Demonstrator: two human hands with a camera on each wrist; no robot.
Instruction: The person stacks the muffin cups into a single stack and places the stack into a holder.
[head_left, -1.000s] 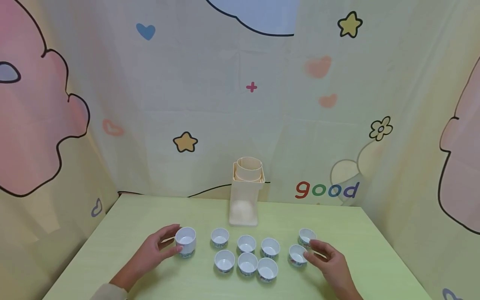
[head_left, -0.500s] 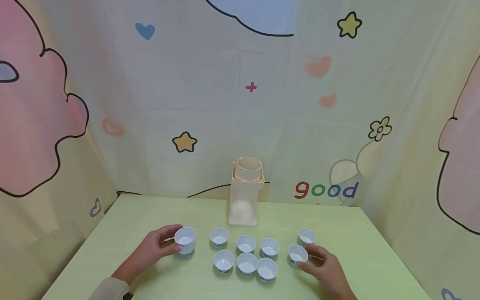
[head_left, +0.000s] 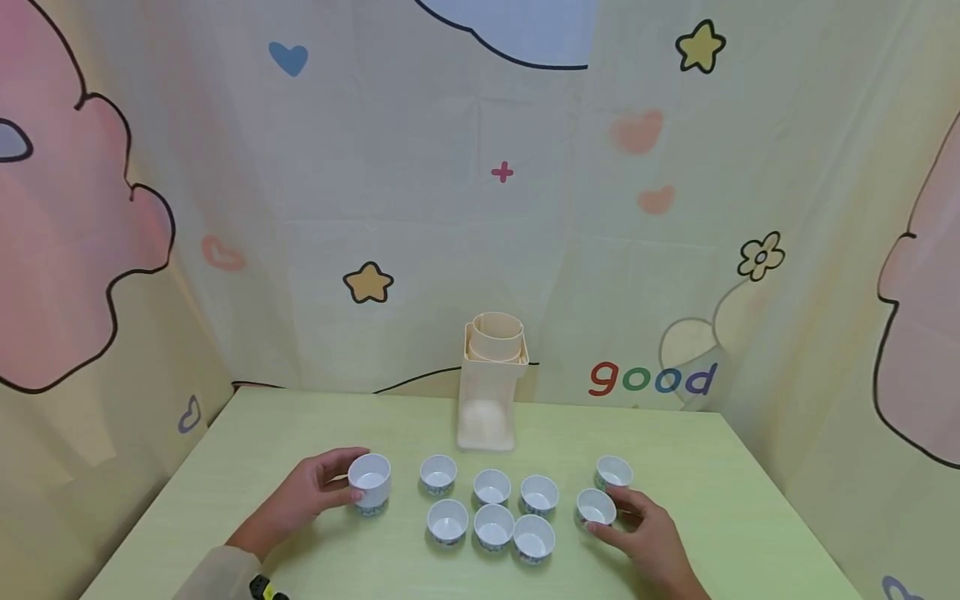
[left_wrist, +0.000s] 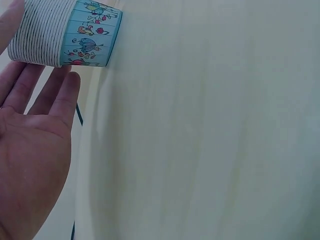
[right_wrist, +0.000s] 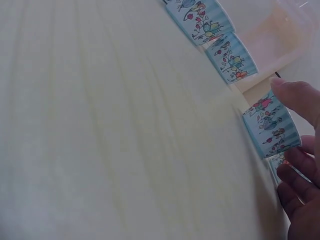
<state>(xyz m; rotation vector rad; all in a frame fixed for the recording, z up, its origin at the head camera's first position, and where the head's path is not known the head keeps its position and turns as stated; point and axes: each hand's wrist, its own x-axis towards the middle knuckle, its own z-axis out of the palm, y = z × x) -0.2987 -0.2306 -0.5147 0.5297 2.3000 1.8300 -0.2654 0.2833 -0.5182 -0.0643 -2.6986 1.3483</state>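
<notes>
In the head view my left hand grips a tall stack of nested paper baking cups at the table's left. Close up in the left wrist view, the stack shows many ridged white rims and a blue printed bottom with birds and flowers. Thumb and fingers of my right hand pinch one baking cup at the right. The right wrist view has this blue flowered cup between the thumb and fingers. Just behind it stands another cup, mostly hidden in the right wrist view.
Several single cups stand in two loose rows mid-table, between the hands. At the back is a cream-coloured dispenser with a round tube on top. A printed cloth hangs behind the light green table.
My right hand has moved left and closed its thumb and fingers on the front right cup, which stays in about the same place. The left hand keeps its hold on the stack, almost still.
</notes>
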